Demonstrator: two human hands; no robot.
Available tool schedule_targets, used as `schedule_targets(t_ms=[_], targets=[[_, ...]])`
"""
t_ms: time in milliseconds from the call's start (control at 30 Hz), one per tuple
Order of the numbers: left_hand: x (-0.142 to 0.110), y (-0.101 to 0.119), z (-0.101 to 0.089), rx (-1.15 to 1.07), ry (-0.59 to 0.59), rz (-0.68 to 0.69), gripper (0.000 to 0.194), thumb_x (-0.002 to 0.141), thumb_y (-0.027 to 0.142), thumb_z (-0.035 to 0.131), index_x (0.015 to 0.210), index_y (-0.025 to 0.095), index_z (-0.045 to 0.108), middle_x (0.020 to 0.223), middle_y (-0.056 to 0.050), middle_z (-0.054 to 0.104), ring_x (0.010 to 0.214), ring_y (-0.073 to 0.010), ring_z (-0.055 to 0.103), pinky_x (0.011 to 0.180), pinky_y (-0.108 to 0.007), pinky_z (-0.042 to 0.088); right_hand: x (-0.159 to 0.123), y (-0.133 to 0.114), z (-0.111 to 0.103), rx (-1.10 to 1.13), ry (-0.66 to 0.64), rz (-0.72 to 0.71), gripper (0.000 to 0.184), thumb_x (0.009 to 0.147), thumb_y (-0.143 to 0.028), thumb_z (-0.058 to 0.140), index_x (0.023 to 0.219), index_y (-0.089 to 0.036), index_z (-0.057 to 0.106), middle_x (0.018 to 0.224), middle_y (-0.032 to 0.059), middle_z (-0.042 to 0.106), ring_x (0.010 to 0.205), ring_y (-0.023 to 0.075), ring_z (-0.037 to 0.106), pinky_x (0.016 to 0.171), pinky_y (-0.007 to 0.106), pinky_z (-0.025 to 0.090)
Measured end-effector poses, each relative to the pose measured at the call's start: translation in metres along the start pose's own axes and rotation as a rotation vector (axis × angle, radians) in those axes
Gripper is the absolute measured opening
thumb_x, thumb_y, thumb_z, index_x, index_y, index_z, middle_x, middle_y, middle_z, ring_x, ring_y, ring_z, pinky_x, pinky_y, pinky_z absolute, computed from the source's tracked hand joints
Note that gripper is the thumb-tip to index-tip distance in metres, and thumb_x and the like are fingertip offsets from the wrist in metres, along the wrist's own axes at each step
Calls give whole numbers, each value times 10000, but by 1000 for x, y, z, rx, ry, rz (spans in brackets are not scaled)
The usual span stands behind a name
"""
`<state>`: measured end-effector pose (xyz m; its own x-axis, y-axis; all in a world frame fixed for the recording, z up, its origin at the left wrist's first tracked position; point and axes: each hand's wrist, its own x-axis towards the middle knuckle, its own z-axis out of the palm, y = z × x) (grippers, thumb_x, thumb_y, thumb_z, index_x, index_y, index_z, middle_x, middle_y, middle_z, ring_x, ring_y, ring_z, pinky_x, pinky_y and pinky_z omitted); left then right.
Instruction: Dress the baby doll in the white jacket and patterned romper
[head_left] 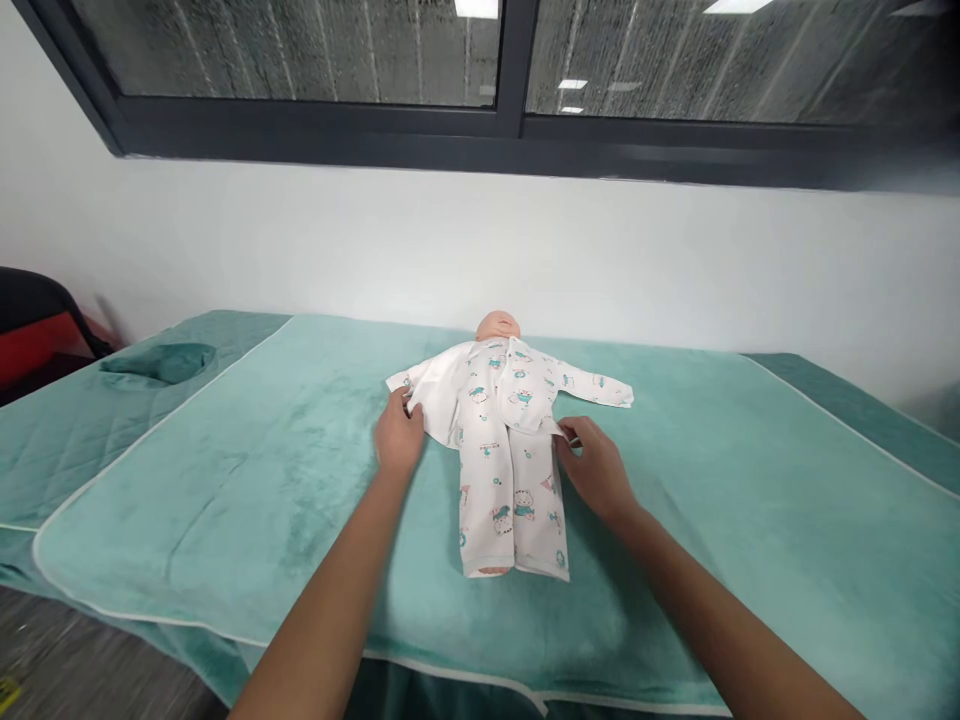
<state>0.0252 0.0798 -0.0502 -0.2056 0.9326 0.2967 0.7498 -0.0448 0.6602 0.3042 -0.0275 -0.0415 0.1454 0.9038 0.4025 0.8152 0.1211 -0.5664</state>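
Note:
A baby doll (498, 326) lies on its back on a teal blanket (285, 470), head toward the wall. It wears a white printed top (510, 385) and matching trousers (510, 500). My left hand (399, 435) pinches the left flap of the top, which is spread open to the side. On the other side my right hand (596, 465) grips the top's lower hem at the doll's waist with thumb and fingers. One small foot (491, 571) shows at the trouser cuff.
The blanket covers a quilted teal bed (67, 430) against a white wall (480, 250) under a dark-framed window (517, 130). A folded teal cloth (161, 360) lies at the far left. A red and black chair (34, 335) stands beyond the bed's left edge.

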Motion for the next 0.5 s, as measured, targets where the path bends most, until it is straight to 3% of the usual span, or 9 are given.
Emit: schedule_targets(t_ms=[100, 267, 400, 500], targets=[[1, -1, 1, -17, 6, 13, 436, 874, 267, 482, 1305, 208, 522, 1173, -76, 675, 1027, -237, 635, 896, -339, 475, -9, -3, 1, -40, 20, 2, 110, 874, -281, 474, 799, -214, 519, 817, 19, 552, 733, 171, 521, 682, 306, 410], [3, -3, 3, -32, 22, 12, 442, 854, 239, 489, 1289, 189, 550, 1275, -90, 626, 1118, -248, 596, 975, -363, 451, -25, -4, -1, -140, -153, 17, 111, 870, -245, 471, 779, -218, 528, 850, 18, 578, 743, 171, 540, 642, 294, 379], [4, -4, 4, -39, 1, -2, 348, 866, 306, 508, 1176, 191, 616, 1163, -89, 659, 1030, -242, 618, 922, -360, 464, -18, -7, -15, -82, -213, -10, 188, 890, -324, 480, 758, -216, 559, 851, 17, 601, 737, 162, 564, 673, 297, 408], [5, -3, 2, -58, -18, -50, 303, 875, 358, 518, 1116, 208, 625, 1034, -59, 675, 928, -219, 627, 842, -333, 474, -4, -12, -29, 15, -156, -2, 286, 898, -406, 484, 698, -209, 540, 793, 17, 602, 702, 159, 546, 675, 301, 420]])
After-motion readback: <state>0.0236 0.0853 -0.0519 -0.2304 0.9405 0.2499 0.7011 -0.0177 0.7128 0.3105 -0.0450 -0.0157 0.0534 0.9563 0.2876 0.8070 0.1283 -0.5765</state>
